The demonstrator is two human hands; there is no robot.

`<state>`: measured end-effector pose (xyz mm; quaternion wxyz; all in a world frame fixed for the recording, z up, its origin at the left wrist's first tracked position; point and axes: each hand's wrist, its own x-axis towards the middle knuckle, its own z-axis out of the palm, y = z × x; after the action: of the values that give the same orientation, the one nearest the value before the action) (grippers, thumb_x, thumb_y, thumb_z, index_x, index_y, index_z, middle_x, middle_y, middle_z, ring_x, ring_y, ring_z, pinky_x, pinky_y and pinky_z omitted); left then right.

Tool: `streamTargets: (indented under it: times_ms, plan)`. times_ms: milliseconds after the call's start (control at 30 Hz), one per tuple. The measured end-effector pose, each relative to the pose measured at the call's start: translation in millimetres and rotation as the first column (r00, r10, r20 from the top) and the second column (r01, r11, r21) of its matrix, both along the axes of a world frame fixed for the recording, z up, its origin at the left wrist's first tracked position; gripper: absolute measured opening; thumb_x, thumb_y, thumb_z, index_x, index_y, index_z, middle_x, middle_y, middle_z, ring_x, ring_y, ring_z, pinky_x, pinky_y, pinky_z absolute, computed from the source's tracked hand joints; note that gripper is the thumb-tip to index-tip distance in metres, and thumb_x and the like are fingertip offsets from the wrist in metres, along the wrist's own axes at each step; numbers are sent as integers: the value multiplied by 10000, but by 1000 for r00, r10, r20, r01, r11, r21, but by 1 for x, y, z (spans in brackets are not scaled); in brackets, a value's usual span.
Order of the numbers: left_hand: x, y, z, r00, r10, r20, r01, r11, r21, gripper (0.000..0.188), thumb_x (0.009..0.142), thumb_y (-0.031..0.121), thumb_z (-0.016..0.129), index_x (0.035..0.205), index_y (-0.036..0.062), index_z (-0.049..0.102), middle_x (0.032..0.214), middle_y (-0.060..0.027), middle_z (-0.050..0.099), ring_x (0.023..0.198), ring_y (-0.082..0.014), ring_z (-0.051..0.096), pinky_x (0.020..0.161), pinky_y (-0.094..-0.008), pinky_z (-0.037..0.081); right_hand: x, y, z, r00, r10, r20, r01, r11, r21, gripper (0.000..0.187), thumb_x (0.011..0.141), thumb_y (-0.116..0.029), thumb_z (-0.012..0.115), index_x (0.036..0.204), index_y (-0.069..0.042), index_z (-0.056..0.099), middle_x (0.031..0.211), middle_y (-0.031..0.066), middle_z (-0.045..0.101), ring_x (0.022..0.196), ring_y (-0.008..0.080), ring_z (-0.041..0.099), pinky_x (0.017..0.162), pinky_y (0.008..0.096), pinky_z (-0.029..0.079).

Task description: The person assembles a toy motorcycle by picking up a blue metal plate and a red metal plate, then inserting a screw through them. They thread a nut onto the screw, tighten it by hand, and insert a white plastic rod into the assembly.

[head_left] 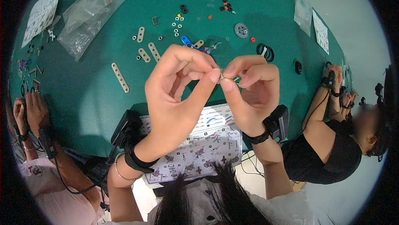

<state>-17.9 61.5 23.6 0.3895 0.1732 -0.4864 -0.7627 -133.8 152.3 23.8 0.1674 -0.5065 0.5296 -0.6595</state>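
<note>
Above the near part of the green table, my left hand [174, 90] and my right hand [255, 90] meet fingertip to fingertip. Both are closed in a pinch on a small silver metal piece [222, 76], mostly hidden by the fingers; its exact kind cannot be made out. Just beyond my fingers lies a partly covered small assembly with a blue angled bracket [185, 41]. Tan perforated strips [120, 77] are spread on the table left of my hands. Below my wrists is a printed picture instruction sheet [199, 150].
Several silver nuts [176, 30], a grey gear wheel [241, 30], black rings [266, 52] and small black and red parts [225, 6] lie farther out. A clear plastic bag [92, 17] is at the far left. People sit on both sides, their hands at the table [93, 113].
</note>
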Motion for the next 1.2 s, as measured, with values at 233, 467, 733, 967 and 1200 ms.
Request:
streamTargets:
  times_ms: [233,467,733,967,1200]
  plan:
    - [-1,-1,2,1000,-15,10,15,1000,5,152,896,-53,657,975,25,554,963,-45,609,890,-92,600,794,-253,499,0,2,3,983,-84,-163,88,996,18,289,772,115,721,935,-62,561,1010,127,637,924,222,629,808,316,499]
    - [2,1,2,997,-75,16,73,994,80,179,902,-65,635,1010,28,527,966,-42,606,895,-96,626,803,-250,511,2,7,4,935,-155,-319,174,984,32,239,744,108,741,841,-49,590,982,125,673,869,247,665,739,326,534]
    - [2,3,3,999,-33,-3,33,997,63,172,896,-75,640,988,32,542,977,-51,622,905,-107,628,822,-264,509,3,4,1,964,-105,-243,117,992,37,375,777,163,689,956,-72,459,977,130,611,898,207,636,779,333,534]
    - [-3,1,2,1000,5,-3,-5,995,-104,149,893,-66,646,943,33,546,968,-62,622,874,-107,616,784,-260,500,2,-2,7,984,-29,177,21,999,44,263,851,101,666,959,-63,491,1012,88,621,933,164,622,838,310,506]
    - [-4,1,-4,992,109,67,-87,959,-270,145,875,-84,631,898,22,536,944,-73,623,853,-118,609,752,-261,497,-5,0,7,928,39,370,-105,981,160,178,911,11,652,1021,-49,526,1022,51,606,977,115,598,862,284,499]
